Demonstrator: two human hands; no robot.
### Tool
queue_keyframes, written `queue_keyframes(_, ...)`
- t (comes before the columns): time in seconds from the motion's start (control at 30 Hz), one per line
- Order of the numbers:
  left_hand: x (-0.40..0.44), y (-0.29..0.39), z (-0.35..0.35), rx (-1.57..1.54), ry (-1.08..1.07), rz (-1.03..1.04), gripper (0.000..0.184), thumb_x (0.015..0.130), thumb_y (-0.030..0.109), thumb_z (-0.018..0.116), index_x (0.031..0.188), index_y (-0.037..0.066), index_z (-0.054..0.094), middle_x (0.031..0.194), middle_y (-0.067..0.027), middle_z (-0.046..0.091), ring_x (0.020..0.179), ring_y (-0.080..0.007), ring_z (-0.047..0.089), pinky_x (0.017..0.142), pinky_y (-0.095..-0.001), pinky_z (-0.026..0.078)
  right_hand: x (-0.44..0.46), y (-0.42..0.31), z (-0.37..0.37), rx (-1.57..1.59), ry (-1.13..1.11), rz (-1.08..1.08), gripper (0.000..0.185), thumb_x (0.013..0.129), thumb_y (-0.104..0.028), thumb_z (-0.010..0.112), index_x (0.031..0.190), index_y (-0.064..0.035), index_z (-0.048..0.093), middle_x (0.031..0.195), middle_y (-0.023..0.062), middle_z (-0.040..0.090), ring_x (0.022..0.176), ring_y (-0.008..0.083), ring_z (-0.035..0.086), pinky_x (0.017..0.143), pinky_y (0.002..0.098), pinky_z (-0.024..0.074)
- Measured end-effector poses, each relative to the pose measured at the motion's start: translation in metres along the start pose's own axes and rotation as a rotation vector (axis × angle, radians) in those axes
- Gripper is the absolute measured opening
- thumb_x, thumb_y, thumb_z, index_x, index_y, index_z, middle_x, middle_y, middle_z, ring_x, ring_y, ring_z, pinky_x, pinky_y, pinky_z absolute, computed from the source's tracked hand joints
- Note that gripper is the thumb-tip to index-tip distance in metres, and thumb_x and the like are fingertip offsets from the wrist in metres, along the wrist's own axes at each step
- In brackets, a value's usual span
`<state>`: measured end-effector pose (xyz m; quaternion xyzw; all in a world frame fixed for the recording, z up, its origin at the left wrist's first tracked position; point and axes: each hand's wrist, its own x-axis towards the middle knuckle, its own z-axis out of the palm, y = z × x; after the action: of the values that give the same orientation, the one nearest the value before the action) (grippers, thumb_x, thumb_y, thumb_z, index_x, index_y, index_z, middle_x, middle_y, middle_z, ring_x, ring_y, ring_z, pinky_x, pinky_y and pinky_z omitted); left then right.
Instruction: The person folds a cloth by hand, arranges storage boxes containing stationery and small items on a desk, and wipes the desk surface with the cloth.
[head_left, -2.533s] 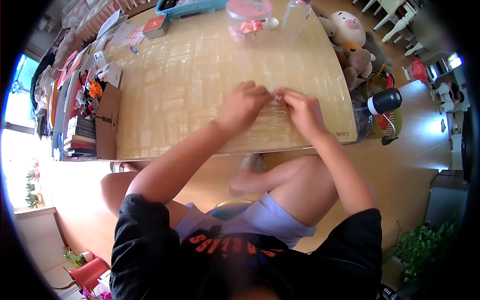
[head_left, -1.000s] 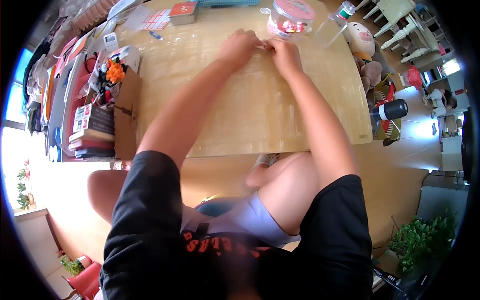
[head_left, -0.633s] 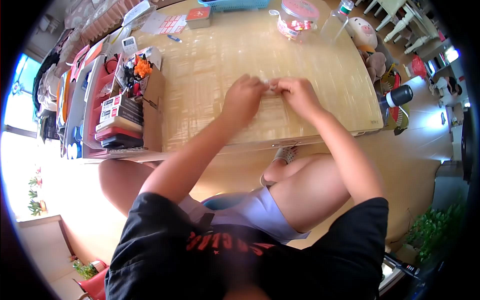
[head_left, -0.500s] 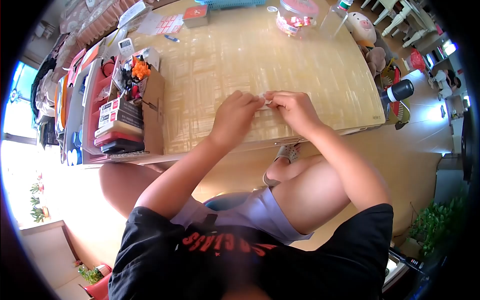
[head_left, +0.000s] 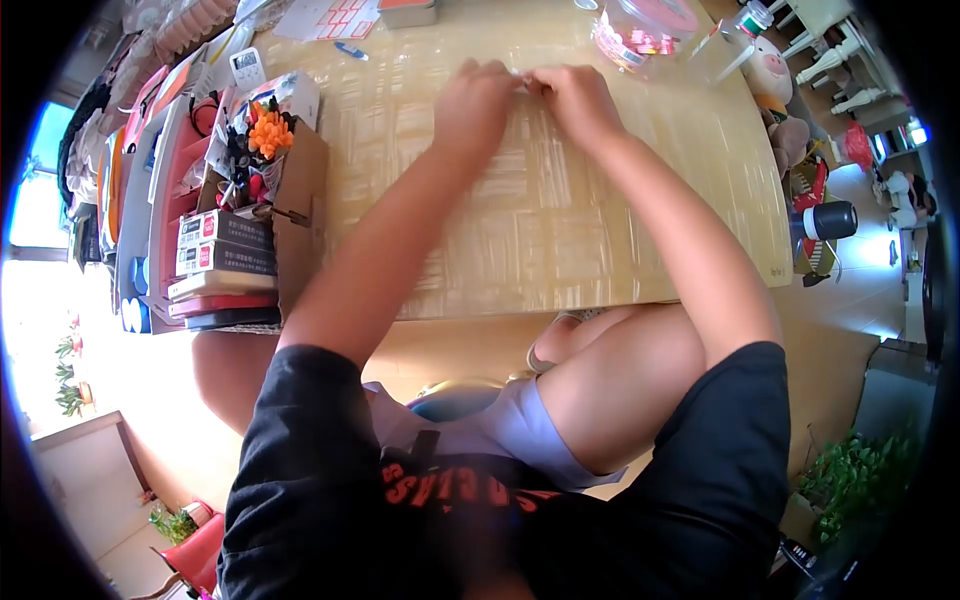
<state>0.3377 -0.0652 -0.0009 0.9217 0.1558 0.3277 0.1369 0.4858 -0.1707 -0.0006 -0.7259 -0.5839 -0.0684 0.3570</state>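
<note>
My left hand [head_left: 472, 108] and my right hand [head_left: 578, 100] meet fingertip to fingertip over the far half of the table [head_left: 540, 230]. Both are closed in a pinch around a small whitish thing [head_left: 520, 82], mostly hidden by the fingers and too small to name. To the right of my right hand stands a clear tub [head_left: 640, 35] with a pink lid and pink and white pieces inside. A clear bottle [head_left: 725, 48] with a green neck is beyond it.
A box of books and pens [head_left: 240, 220] lines the left edge. At the back are a tin [head_left: 407, 12], a printed sheet [head_left: 325, 18] and a blue pen [head_left: 351, 50]. Plush toys [head_left: 770, 75] and a black-capped bottle [head_left: 830, 220] are off the right edge.
Both hands have moved away from the near edge toward the back of the table, still pinched together. The camera view has shifted, so the tub and bottle appear farther right and higher.
</note>
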Motion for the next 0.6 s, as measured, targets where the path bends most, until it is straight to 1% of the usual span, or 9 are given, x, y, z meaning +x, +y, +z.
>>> queue_keyframes(0.07,0.018,-0.016,0.013,0.031,0.041,0.001,0.031,0.083,-0.002,0.059,0.101,0.014,0.078,0.100,-0.0051,0.073,0.102,-0.0308,0.063,0.090,-0.0403,0.053,0.020,0.009,0.012,-0.025,0.013,0.066,0.014,0.086,-0.011,0.061,0.091,-0.0085,0.074,0.088,0.0202,0.071,0.084,0.0397,0.069,0.074,0.0467,0.0547)
queue_keyframes(0.17,0.045,-0.040,0.029,0.045,0.004,-0.079,0.032,0.083,0.000,0.059,0.103,0.015,0.079,0.103,-0.0055,0.073,0.105,-0.0314,0.063,0.092,-0.0410,0.053,0.038,0.011,0.024,-0.062,0.022,0.192,0.020,0.089,-0.019,0.059,0.093,-0.0101,0.076,0.095,0.0221,0.072,0.090,0.0402,0.070,0.078,0.0465,0.0552)
queue_keyframes(0.27,0.037,-0.037,0.019,0.118,-0.055,-0.080,0.030,0.085,0.003,0.059,0.103,0.015,0.078,0.103,-0.0060,0.073,0.105,-0.0318,0.064,0.093,-0.0420,0.053,0.029,-0.001,0.019,-0.018,0.029,0.184,0.017,0.089,-0.020,0.061,0.093,-0.0111,0.076,0.092,0.0214,0.072,0.088,0.0404,0.070,0.077,0.0467,0.0553)
queue_keyframes(0.37,0.002,-0.022,-0.005,0.169,-0.089,0.020,0.027,0.086,0.003,0.059,0.101,0.015,0.078,0.102,-0.0063,0.072,0.103,-0.0327,0.064,0.091,-0.0418,0.053,0.006,-0.015,0.016,0.007,-0.003,0.144,0.015,0.091,-0.019,0.064,0.093,-0.0111,0.076,0.091,0.0197,0.072,0.086,0.0406,0.069,0.075,0.0473,0.0553)
queue_keyframes(0.43,-0.033,-0.011,-0.017,0.099,-0.022,-0.007,0.022,0.086,0.007,0.060,0.098,0.015,0.076,0.096,-0.0077,0.069,0.095,-0.0322,0.063,0.084,-0.0448,0.054,-0.020,-0.042,-0.001,0.025,-0.081,0.091,0.012,0.091,-0.017,0.065,0.094,-0.0116,0.076,0.090,0.0179,0.072,0.085,0.0402,0.069,0.074,0.0470,0.0556)
queue_keyframes(0.5,-0.067,0.015,-0.048,0.071,-0.102,-0.052,0.027,0.082,0.001,0.062,0.101,0.014,0.077,0.100,-0.0060,0.071,0.095,-0.0322,0.064,0.085,-0.0422,0.054,-0.054,-0.069,-0.012,0.116,-0.084,-0.018,0.018,0.087,-0.005,0.067,0.100,-0.0112,0.077,0.095,0.0159,0.073,0.088,0.0375,0.070,0.076,0.0441,0.0569)
queue_keyframes(0.53,-0.087,0.030,-0.067,0.044,-0.109,-0.021,0.030,0.080,-0.002,0.062,0.103,0.012,0.076,0.101,-0.0058,0.071,0.093,-0.0313,0.064,0.083,-0.0417,0.055,-0.072,-0.084,-0.021,0.159,-0.144,-0.034,0.023,0.085,0.000,0.067,0.105,-0.0083,0.076,0.100,0.0144,0.074,0.091,0.0356,0.071,0.078,0.0431,0.0581)
queue_keyframes(0.57,-0.105,0.042,-0.083,0.038,-0.116,0.004,0.028,0.080,-0.002,0.062,0.103,0.010,0.075,0.102,-0.0065,0.070,0.094,-0.0304,0.063,0.083,-0.0410,0.055,-0.090,-0.099,-0.026,0.147,-0.136,-0.096,0.023,0.084,0.001,0.067,0.105,-0.0054,0.075,0.107,0.0129,0.074,0.093,0.0333,0.072,0.078,0.0410,0.0594)
queue_keyframes(0.6,-0.122,0.050,-0.097,0.041,-0.127,0.011,0.028,0.080,-0.002,0.063,0.102,0.010,0.075,0.101,-0.0067,0.070,0.094,-0.0301,0.064,0.083,-0.0409,0.055,-0.101,-0.115,-0.036,0.152,-0.190,-0.134,0.022,0.083,0.003,0.072,0.104,-0.0025,0.075,0.112,0.0132,0.074,0.093,0.0322,0.074,0.078,0.0374,0.0613)
